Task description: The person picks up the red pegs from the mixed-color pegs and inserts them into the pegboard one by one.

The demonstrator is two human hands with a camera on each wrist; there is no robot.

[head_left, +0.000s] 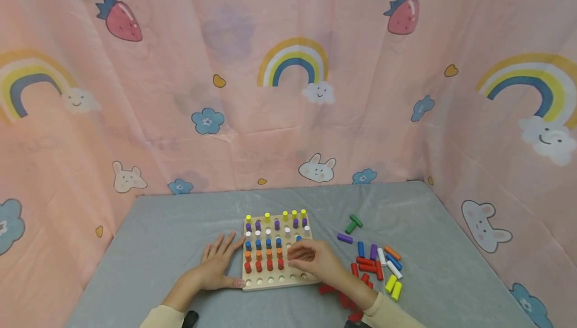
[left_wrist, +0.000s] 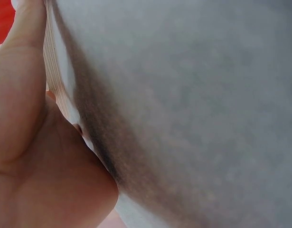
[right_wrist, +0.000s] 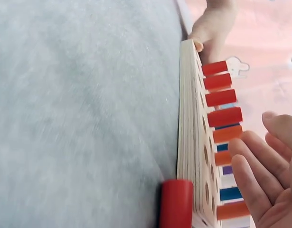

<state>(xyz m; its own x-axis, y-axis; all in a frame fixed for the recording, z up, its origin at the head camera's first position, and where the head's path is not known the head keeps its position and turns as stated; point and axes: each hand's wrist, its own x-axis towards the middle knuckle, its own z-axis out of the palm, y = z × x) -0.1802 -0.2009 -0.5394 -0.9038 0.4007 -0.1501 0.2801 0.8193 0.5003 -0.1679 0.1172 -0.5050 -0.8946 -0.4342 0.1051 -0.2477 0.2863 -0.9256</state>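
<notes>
A wooden pegboard stands on the grey cloth with rows of coloured pegs upright in its holes. Red pegs fill part of a row near the front; orange, blue, white, purple and yellow rows lie behind. My left hand is spread flat beside the board, thumb and a fingertip at its left edge. Over the board's right half is my right hand, partly hiding the orange and blue rows. In the right wrist view its fingers are loosely bent beside an orange peg, thumb apart, with nothing seen between them.
Loose pegs lie right of the board: green ones farthest back, a purple peg, then mixed colours, with yellow pegs nearer. Several red pegs lie under and around my right forearm. A pink patterned curtain closes off the table's back.
</notes>
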